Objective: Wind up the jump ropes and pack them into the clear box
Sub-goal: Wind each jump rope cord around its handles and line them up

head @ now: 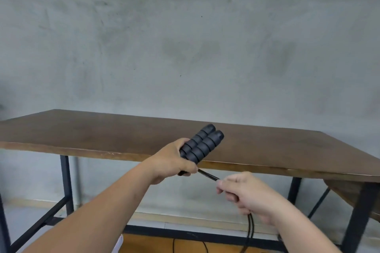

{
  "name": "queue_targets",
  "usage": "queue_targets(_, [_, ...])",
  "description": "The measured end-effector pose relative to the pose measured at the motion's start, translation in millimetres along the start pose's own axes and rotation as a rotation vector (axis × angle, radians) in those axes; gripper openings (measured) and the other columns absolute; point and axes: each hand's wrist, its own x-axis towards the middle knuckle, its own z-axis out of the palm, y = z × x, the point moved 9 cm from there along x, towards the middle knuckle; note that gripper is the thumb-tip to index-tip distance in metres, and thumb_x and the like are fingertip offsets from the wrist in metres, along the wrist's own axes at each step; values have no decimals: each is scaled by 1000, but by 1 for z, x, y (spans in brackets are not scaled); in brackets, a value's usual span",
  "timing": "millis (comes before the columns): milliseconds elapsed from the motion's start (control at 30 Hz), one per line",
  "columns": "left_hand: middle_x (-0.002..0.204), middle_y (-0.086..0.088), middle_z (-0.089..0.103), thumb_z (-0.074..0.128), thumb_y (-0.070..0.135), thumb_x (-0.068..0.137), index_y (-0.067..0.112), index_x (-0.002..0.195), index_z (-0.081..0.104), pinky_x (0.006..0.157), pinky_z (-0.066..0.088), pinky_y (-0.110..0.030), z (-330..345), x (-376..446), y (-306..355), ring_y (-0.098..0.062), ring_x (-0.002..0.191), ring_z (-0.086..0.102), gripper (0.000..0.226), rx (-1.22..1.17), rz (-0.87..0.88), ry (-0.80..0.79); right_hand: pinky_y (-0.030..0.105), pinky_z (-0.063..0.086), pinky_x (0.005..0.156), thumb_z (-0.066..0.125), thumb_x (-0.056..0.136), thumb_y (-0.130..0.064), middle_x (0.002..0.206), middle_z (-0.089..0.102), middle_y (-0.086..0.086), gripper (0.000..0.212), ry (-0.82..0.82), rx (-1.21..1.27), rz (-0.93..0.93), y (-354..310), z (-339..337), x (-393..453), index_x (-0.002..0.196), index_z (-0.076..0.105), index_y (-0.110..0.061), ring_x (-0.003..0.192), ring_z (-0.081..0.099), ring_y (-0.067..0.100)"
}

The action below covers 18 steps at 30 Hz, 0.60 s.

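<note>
Jump rope handles (200,144), two of them side by side, sit in the left hand (171,160), whose fingers curl tightly round their lower ends, in front of the near edge of the wooden table (102,129). Both handles are black, ribbed foam cylinders with rounded caps, pressed together along their length. Their long axis tilts up and to the right, away from the person, caps pointing toward the grey wall (185,37). From the bottom of the grip a thin black cord (207,175) runs down and to the right, stretched straight to the right hand (244,195). That hand pinches the cord between thumb and curled fingers, closed narrowly round it. Below the right hand two strands of the same cord hang nearly straight down toward the floor, where more cord lies in loose curves on an orange-brown surface under the table's black metal frame (65,181)
</note>
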Motion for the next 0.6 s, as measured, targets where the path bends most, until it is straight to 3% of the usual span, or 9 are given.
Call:
queue_targets(67, [99,-2,64,73,3,71,25,121,52,59,52,-27,-1,1,-3,-16,76,61,59,275,17,5,23,28,46,59,96,-33,62,48,-1,30,33,-218,-58,-13,-12,-4,87,70,-7,44,33,9])
queue_targets(167, [107,1,59,72,12,72,29,129,41,69,52,-31,7,2,-9,-20,89,61,67,673,14,-34,24,35,50,60,94,-34,59,53,-4,30,107,-689,-258,-49,-13,-13,76,68,-11,47,42,10])
queue_targets(300, [104,1,60,72,12,74,23,123,42,72,53,-35,23,1,-11,-23,90,60,59,858,11,-69,27,37,51,57,92,-27,61,57,-3,27,81,-1043,-480,-95,16,-23,69,66,-16,53,49,15])
queue_targets(400, [95,4,60,75,11,73,23,110,46,73,54,-33,35,-3,-10,-19,84,58,49,885,23,-132,21,37,50,62,86,-23,59,59,-6,25,-2,-1086,-529,-117,29,-19,61,65,-23,53,50,9])
queue_targets(500, [80,4,54,76,12,73,19,98,52,62,46,-27,48,-12,-13,-16,71,52,36,868,49,-224,17,47,64,77,78,-27,72,71,-11,3,-112,-912,-493,-125,25,1,78,77,-24,66,61,1])
queue_targets(600, [84,-4,59,78,16,71,14,107,56,67,50,-35,57,-26,-15,-17,73,56,42,756,60,-315,20,48,70,86,72,-24,77,74,-1,16,-243,-680,-413,-117,17,23,83,76,-17,67,63,3])
